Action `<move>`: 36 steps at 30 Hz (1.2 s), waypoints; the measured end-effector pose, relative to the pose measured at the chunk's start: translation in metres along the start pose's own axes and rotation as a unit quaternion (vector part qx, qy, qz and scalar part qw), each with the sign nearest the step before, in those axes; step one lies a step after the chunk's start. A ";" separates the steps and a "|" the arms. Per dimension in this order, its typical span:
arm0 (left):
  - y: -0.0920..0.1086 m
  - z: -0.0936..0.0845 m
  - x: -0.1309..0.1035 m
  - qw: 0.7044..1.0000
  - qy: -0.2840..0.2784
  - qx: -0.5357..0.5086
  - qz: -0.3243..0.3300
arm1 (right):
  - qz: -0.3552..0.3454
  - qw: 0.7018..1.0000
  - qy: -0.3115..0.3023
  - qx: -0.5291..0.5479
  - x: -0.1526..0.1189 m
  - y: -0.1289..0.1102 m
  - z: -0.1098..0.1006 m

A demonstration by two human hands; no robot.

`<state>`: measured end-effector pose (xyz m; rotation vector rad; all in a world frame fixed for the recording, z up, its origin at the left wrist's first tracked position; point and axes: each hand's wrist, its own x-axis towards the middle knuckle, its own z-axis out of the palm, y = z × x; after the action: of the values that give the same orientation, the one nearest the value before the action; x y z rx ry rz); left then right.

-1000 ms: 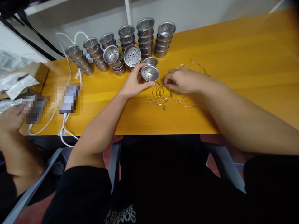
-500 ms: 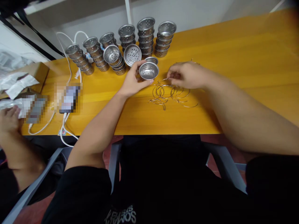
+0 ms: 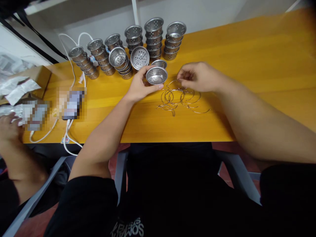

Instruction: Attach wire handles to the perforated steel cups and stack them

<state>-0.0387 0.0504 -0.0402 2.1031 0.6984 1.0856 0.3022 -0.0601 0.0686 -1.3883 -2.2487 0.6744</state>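
My left hand (image 3: 138, 86) is wrapped round a perforated steel strainer basket (image 3: 156, 79), thumb at its near rim and its opening tilted toward me. Just behind it is another strainer basket (image 3: 160, 63), partly hidden. My right hand (image 3: 198, 77) is closed in a pinch over the far side of a loose pile of thin wire rings (image 3: 169, 97). One curved wire ring (image 3: 172, 82) runs up to its fingertips; the rest of that ring is hard to make out. Some of the pile's wires look like open arcs.
Stacks of strainer baskets (image 3: 154, 38) line the back of the wooden table (image 3: 247, 65). One basket (image 3: 140, 58) there shows its holed face. To the left lie a blurred phone (image 3: 73, 104), white cables (image 3: 66, 133) and a cardboard box (image 3: 44, 77). Another person's hand (image 3: 11, 126) rests at far left.
My right hand has shifted slightly, its fingertips turning a little, with the wire at them lifting a bit. The basket in my left hand has barely moved.
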 end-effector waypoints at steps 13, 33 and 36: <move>0.019 -0.003 -0.004 0.999 0.045 0.027 -0.012 | -0.007 0.995 0.050 0.085 0.005 0.005 0.010; -0.004 0.004 -0.002 0.999 0.024 0.035 0.022 | 0.035 0.986 0.137 0.087 0.003 -0.027 0.020; -0.002 0.010 -0.002 0.999 0.016 0.037 0.027 | 0.030 0.983 0.157 0.085 0.005 -0.036 0.026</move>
<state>-0.0319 0.0477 -0.0468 2.1824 0.7098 1.1421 0.2602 -0.0742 0.0698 -1.3763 -1.8668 0.6047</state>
